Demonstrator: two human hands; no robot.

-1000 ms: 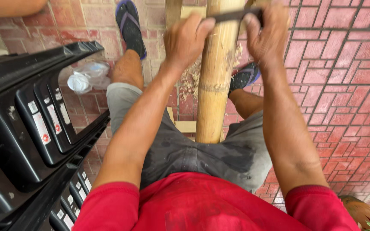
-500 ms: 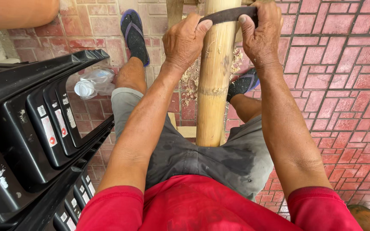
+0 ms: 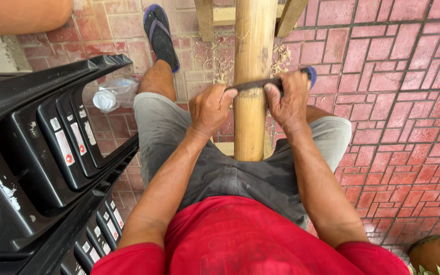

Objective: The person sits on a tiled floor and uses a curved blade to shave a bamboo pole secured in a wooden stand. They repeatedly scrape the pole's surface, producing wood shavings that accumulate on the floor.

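1. The bamboo pole [image 3: 253, 76] runs lengthwise away from me between my knees, propped on a wooden frame [image 3: 205, 18].
2. The dark blade [image 3: 253, 84] lies straight across it.
3. My left hand [image 3: 211, 108] and right hand [image 3: 289, 99] each clench one blade end, equally near.

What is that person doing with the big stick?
A seated person holds a dark blade across a thick bamboo pole, left hand on one end and right hand on the other. The pole runs between their knees, over a brick floor. Pale shavings lie on the bricks beside it. Stacked black plastic chairs stand on their left.
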